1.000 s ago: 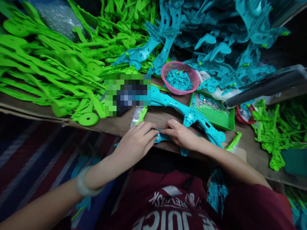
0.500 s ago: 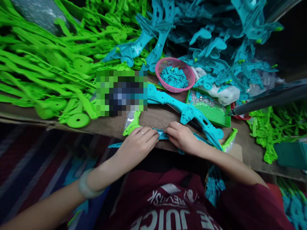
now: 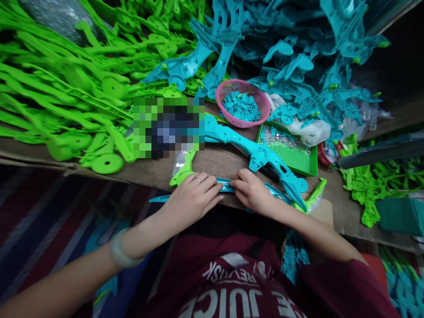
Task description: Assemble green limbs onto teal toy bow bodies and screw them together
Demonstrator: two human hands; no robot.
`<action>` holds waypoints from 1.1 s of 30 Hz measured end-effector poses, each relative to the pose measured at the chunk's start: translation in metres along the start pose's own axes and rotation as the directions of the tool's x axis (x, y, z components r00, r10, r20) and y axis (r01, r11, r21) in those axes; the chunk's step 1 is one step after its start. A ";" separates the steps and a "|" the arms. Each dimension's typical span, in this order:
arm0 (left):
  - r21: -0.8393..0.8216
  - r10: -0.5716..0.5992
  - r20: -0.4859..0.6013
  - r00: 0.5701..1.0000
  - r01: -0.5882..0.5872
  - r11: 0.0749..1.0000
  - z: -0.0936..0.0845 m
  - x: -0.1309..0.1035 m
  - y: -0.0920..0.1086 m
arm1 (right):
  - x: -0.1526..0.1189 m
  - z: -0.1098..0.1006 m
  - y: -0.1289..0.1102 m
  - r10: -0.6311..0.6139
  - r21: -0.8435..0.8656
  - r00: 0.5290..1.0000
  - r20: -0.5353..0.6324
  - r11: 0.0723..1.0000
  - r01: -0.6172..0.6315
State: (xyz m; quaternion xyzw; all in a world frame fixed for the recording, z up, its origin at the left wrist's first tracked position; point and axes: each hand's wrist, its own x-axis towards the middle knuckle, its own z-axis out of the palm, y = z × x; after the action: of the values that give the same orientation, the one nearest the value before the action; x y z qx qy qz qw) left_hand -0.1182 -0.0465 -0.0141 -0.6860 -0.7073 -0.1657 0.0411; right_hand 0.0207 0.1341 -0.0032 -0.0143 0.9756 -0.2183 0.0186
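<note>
1. Far L: big heap of long lime-green plastic parts (image 3: 62, 88) on a brown worktop (image 3: 215, 159).
2. Next: curved lime-green piece w/ clear plastic side (image 3: 182, 173), just behind L hand.
3. L hand (image 3: 195, 194), palm down, ring on finger, pale bangle (image 3: 125, 250) on wrist; fingers closed on a long, narrow turquoise plastic part (image 3: 226, 186).
4. That part lies along worktop's front edge; L end sticks out past L hand.
5. R hand (image 3: 254, 191), also ringed, fingers bent, gripping same part near L fingertips.
6. Behind: round pink mesh basket (image 3: 236, 85) w/ small turquoise bits; 2nd turquoise part (image 3: 258, 157), lying diagonally.
7. Far R: rect. green perforated tray (image 3: 294, 161) w/ silvery bits, small red basket (image 3: 323, 155), another lime-green heap (image 3: 364, 185).
</note>
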 end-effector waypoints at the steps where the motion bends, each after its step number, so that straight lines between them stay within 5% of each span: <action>1: -0.014 -0.006 -0.002 1.000 0.006 1.000 0.001 0.000 0.001 | -0.001 -0.002 -0.001 -0.015 -0.022 1.000 0.016 1.000 0.015; 6: 0.063 0.030 0.010 1.000 -0.030 0.998 0.000 0.005 0.005 | -0.004 -0.029 0.008 -0.077 -0.150 0.996 0.046 0.985 0.083; 12: 0.178 -0.010 -0.026 1.000 0.015 0.984 -0.002 0.005 0.026 | 0.006 -0.067 0.035 0.145 -0.292 0.977 -0.157 0.938 -0.186; 22: 0.078 -0.086 -0.102 0.991 0.094 0.992 0.031 0.019 0.085 | 0.028 -0.064 0.035 0.149 -0.455 0.986 -0.069 0.875 -0.164; 29: 0.265 -0.198 -0.033 0.980 0.199 0.944 0.033 0.026 0.111 | 0.059 -0.062 0.031 0.174 -0.528 0.983 -0.067 0.829 -0.183; 33: 0.175 -0.315 -0.138 0.939 0.336 0.925 0.026 0.014 0.119 | 0.065 -0.069 0.034 0.188 -0.540 0.982 -0.029 0.823 -0.174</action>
State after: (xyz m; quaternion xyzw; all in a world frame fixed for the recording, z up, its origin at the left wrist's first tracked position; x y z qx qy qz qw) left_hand 0.0024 -0.0248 -0.0132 -0.5417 -0.8210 -0.1364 0.1181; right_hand -0.0477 0.1915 0.0427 0.0707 0.9940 0.0683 0.0470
